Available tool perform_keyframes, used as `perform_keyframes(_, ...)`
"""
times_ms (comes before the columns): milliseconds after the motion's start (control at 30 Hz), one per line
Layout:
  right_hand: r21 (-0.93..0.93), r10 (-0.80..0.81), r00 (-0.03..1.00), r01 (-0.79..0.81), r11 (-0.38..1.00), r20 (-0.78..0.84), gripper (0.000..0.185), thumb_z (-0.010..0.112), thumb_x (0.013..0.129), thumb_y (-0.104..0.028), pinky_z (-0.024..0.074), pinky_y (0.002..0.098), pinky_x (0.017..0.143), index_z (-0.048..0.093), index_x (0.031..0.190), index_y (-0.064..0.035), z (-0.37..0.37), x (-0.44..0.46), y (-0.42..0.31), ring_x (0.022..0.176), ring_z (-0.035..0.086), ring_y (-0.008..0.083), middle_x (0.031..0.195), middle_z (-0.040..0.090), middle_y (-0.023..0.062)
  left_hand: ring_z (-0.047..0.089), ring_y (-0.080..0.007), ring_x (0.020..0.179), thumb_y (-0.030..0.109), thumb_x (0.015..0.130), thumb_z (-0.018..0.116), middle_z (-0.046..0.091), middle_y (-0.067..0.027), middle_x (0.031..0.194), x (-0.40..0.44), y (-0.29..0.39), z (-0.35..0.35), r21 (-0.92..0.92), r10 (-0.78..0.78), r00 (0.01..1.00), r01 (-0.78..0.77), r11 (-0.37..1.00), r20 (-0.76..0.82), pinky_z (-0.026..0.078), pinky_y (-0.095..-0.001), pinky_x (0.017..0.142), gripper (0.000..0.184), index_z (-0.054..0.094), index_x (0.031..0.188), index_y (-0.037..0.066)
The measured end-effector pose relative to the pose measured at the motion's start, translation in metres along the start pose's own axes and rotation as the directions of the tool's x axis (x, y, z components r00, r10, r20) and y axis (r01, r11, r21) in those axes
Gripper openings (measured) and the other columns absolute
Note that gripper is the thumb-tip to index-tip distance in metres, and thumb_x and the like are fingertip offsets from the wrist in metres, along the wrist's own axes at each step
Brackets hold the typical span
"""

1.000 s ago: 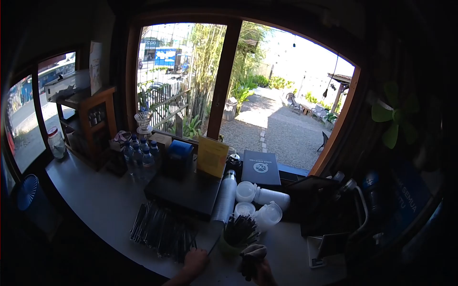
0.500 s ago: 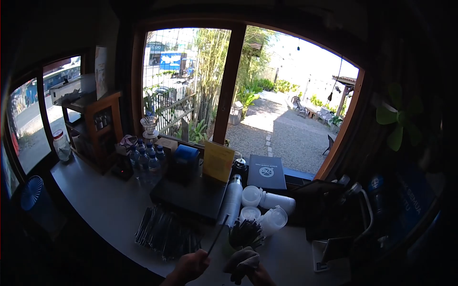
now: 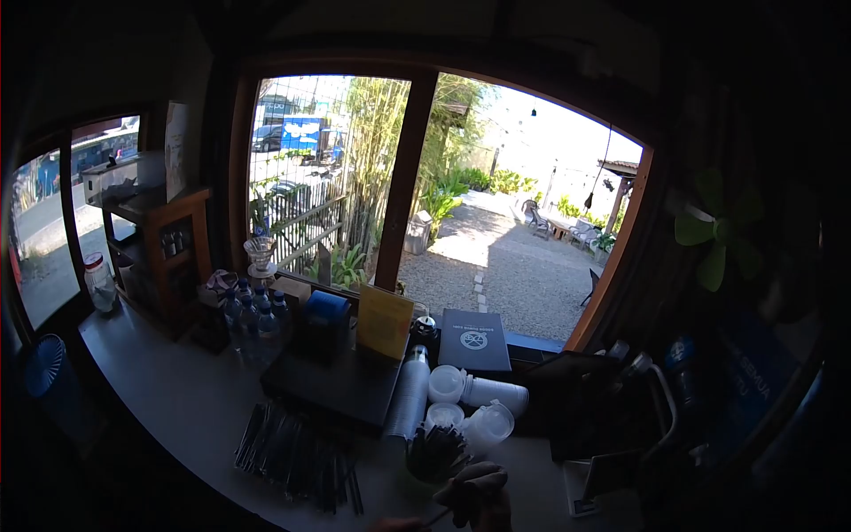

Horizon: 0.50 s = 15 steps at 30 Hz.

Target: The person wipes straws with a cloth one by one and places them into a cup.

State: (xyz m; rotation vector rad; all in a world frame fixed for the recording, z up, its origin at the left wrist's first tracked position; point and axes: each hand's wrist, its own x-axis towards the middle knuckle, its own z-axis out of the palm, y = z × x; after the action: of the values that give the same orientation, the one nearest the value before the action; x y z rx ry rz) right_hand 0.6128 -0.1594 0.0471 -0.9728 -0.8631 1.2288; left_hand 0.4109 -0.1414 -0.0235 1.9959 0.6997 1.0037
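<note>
Along the window runs the counter [image 3: 191, 399], on which the black box [image 3: 324, 387] is set back, clear of the hands. In front of it a loose pile [image 3: 288, 452] of dark sticks is spread. To the pile's right stands a pot [image 3: 410, 484], filled with upright sticks [image 3: 439, 450]; it is best not knocked by the right wrist.

By the right hand [image 3: 496, 514] the grey cloth [image 3: 476, 483] is gripped, the fingers curled into it and partly hidden. The left hand [image 3: 396, 525] is cut off by the lower edge; its fingers appear pinched on one stick [image 3: 438, 516], though how tightly cannot be told. The stick is slanted up to the cloth, just before the pot. A light grip, in line with its length, is advised, lest it be bent.
</note>
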Motion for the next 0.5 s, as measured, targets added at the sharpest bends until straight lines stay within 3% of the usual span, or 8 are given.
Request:
perform_keyframes(33, -0.048, 0.050, 0.998, -0.048, 0.998, 0.043, 0.018, 0.056, 0.099, -0.017, 0.0525, 0.0291, 0.067, 0.063, 0.104, -0.0010, -0.001, -0.001, 0.000, 0.078, 0.068, 0.0196, 0.094, 0.071, 0.0132, 0.063, -0.0267, 0.068, 0.012, 0.093, 0.061, 0.065, -0.0142, 0.082, 0.003, -0.004, 0.004, -0.010, -0.001, 0.999, 0.001, 1.000, -0.054, 0.050, -0.0351, 0.061, 0.011, 0.063, 0.094, 0.002)
perform_keyframes(67, -0.198, -0.054, 0.998, 0.059, 0.978, 0.035, 0.017, 0.059, 0.098, -0.016, 0.0496, 0.0277, 0.070, 0.065, 0.102, -0.0005, 0.005, -0.001, 0.009, 0.083, 0.065, 0.0159, 0.092, 0.070, 0.0088, 0.063, -0.0259, 0.067, 0.011, 0.093, 0.061, 0.065, -0.0139, 0.081, 0.006, -0.007, 0.010, -0.026, -0.008, 0.994, 0.005, 1.000, -0.109, 0.050, -0.0344, 0.061, 0.010, 0.063, 0.093, 0.001)
perform_keyframes(100, -0.404, 0.054, 0.991, 0.000, 0.915, 0.122, 0.015, 0.061, 0.096, -0.014, 0.0470, 0.0273, 0.071, 0.066, 0.103, -0.0008, 0.010, -0.008, 0.001, 0.084, 0.061, 0.0140, 0.089, 0.068, 0.0044, 0.063, -0.0256, 0.067, 0.011, 0.093, 0.061, 0.064, -0.0139, 0.079, 0.014, 0.005, 0.004, -0.220, -0.040, 0.994, 0.018, 0.975, -0.098, 0.050, -0.0341, 0.060, 0.011, 0.063, 0.092, 0.001)
perform_keyframes(200, -0.228, -0.060, 0.995, 0.077, 0.971, 0.081, 0.013, 0.060, 0.097, -0.014, 0.0470, 0.0274, 0.064, 0.067, 0.100, -0.0029, 0.012, -0.006, 0.035, 0.075, 0.060, 0.0128, 0.085, 0.067, 0.0045, 0.055, -0.0245, 0.057, 0.012, 0.093, 0.064, 0.055, -0.0161, 0.067, 0.031, 0.058, -0.015, -0.658, -0.253, 0.966, 0.159, 0.736, -0.050, 0.045, -0.0351, 0.055, 0.016, 0.061, 0.085, -0.001)
perform_keyframes(300, 0.039, -0.079, 0.997, 0.080, 0.996, -0.015, 0.014, 0.058, 0.098, -0.014, 0.0464, 0.0267, 0.058, 0.066, 0.098, -0.0029, 0.028, 0.001, -0.010, 0.068, 0.059, 0.0109, 0.084, 0.067, 0.0052, 0.043, -0.0237, 0.055, 0.012, 0.092, 0.065, 0.053, -0.0160, 0.064, 0.019, 0.023, -0.008, -0.078, -0.055, 0.995, 0.049, 0.996, -0.080, 0.041, -0.0364, 0.053, 0.016, 0.060, 0.084, -0.001)
perform_keyframes(333, 0.026, -0.048, 0.999, 0.048, 0.998, 0.007, 0.014, 0.058, 0.098, -0.014, 0.0466, 0.0267, 0.059, 0.066, 0.099, -0.0028, 0.028, -0.001, -0.009, 0.069, 0.059, 0.0108, 0.085, 0.067, 0.0048, 0.034, -0.0215, 0.059, 0.012, 0.092, 0.066, 0.049, -0.0163, 0.063, 0.019, 0.032, -0.010, -0.175, -0.083, 0.995, 0.072, 0.982, -0.054, 0.039, -0.0380, 0.052, 0.016, 0.059, 0.084, -0.001)
perform_keyframes(433, -0.033, 0.065, 0.995, -0.062, 0.998, 0.079, 0.015, 0.059, 0.098, -0.014, 0.0471, 0.0266, 0.061, 0.066, 0.102, -0.0025, 0.020, -0.004, 0.005, 0.071, 0.059, 0.0105, 0.086, 0.067, 0.0037, 0.039, -0.0173, 0.058, 0.012, 0.093, 0.064, 0.051, -0.0125, 0.062, 0.015, 0.032, -0.011, -0.228, -0.152, 0.988, 0.148, 0.962, 0.001, 0.040, -0.0373, 0.053, 0.017, 0.059, 0.083, -0.001)
perform_keyframes(500, -0.093, 0.140, 0.982, -0.128, 0.987, 0.129, 0.015, 0.059, 0.098, -0.014, 0.0475, 0.0265, 0.063, 0.066, 0.103, -0.0023, 0.008, 0.000, 0.015, 0.073, 0.059, 0.0104, 0.087, 0.067, 0.0030, 0.041, -0.0150, 0.058, 0.014, 0.095, 0.061, 0.050, -0.0090, 0.062, 0.017, 0.011, 0.002, -0.320, -0.138, 0.987, 0.105, 0.942, -0.084, 0.040, -0.0360, 0.052, 0.020, 0.059, 0.082, -0.001)
